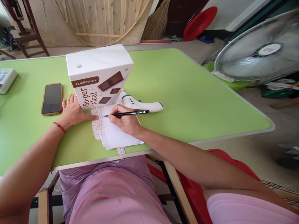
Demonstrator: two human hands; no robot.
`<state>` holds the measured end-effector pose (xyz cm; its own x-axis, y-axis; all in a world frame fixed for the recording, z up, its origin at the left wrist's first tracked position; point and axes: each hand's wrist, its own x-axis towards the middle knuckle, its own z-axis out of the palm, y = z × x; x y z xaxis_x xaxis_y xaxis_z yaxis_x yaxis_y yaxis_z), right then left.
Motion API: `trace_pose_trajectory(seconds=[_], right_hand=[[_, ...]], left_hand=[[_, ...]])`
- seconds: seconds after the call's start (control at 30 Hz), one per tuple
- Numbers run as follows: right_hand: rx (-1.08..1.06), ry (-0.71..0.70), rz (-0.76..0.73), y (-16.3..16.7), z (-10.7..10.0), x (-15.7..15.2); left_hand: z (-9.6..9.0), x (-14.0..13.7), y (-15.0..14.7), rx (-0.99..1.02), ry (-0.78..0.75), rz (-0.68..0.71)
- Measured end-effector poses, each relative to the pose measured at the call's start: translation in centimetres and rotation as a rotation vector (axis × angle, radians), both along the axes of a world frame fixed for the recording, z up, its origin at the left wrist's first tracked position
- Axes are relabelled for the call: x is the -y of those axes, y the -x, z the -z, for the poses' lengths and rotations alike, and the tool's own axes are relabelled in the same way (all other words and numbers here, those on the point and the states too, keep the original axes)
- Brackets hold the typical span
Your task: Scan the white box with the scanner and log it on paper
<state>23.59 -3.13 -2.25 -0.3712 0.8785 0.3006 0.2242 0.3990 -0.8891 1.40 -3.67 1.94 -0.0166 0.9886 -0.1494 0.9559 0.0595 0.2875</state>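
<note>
My right hand (125, 121) grips a black pen (130, 113), its tip at the white paper sheets (116, 133) near the table's front edge. Rows of small marks run down the left side of the sheets. My left hand (74, 112) lies flat with fingers apart, its thumb on the paper's left edge and its palm beside the box. A white NutriMotion box (100, 74) stands upright behind the sheets and hides their far part. Behind my right hand rests a white and blue handheld thermometer (149, 106), partly covered by the hand.
A smartphone (52, 99) in a brown case lies left of my left hand on the green table (187, 102). A white device (7, 80) sits at the far left. Beyond the table's right side stands a large fan (257, 49); a red basin (199, 23) leans at the back.
</note>
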Motion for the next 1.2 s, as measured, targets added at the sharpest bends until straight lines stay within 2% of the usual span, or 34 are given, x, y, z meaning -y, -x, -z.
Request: trace_pose_trajectory(seconds=[0.3,0.53,0.9,1.2], right_hand=[[-0.014,0.005,-0.011,-0.14,0.08,-0.01],[-0.019,-0.023,0.068,-0.53,0.6,-0.22],[0.009,-0.038,0.021,-0.53,0.7,-0.26],[-0.016,-0.036,0.026,-0.56,0.58,-0.22]], left_hand=[[-0.05,0.05,0.01,0.013,0.007,0.001],[0.12,-0.05,0.09,0.005,0.005,0.0],[-0.36,0.07,-0.27,-0.017,0.012,0.001],[-0.02,0.03,-0.01,-0.014,0.008,-0.001]])
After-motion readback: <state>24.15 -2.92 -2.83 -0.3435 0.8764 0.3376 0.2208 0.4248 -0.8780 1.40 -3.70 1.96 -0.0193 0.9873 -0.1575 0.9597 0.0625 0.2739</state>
